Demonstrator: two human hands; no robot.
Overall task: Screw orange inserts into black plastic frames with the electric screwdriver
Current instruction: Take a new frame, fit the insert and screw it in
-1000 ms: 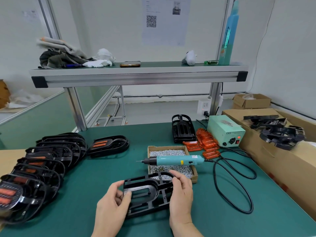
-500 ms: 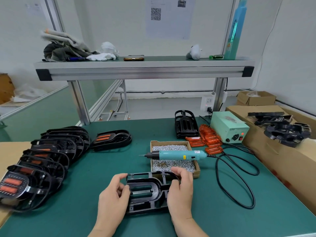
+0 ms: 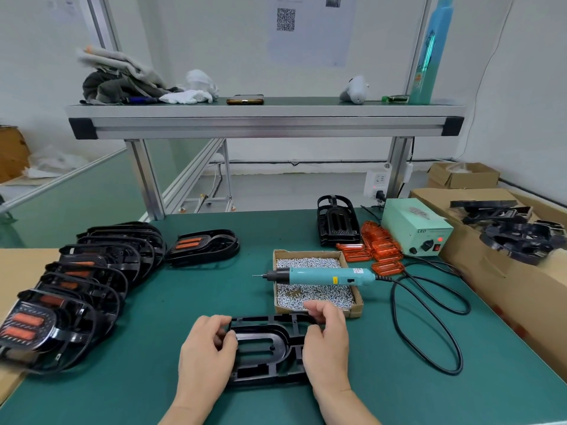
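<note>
Both hands are holding one empty black frame (image 3: 282,335) flat on the counter (image 3: 214,296), near its front edge. The frame's long axis is running left to right between them. The left hand (image 3: 208,354) is gripping the rounded left end with its fingers (image 3: 225,338) curled over the rim. The right hand (image 3: 326,348) is gripping the right end, with thumb and fingers pinching the far-right corner. No insert is showing in this frame, so the seating step is probably not yet done. The orange inserts (image 3: 382,248) are lying in a loose pile to the far right of the frame, beyond the screw box (image 3: 357,302), well apart from both hands. The right hand is the nearer one, so the reach is likely going forward and right, up past the box. The electric screwdriver (image 3: 319,276) is resting across the top of the box, over the screws (image 3: 316,294). Its long axis is lying left to right, the bit is pointing left, and the cord end is trailing off right. It is sitting just beyond the right hand's fingertips, also closer to the right hand. Finished frames (image 3: 101,271) with orange already in are lining up along the left side, well apart from the work. The left hand is looking best placed to be pinning the frame down.
</note>
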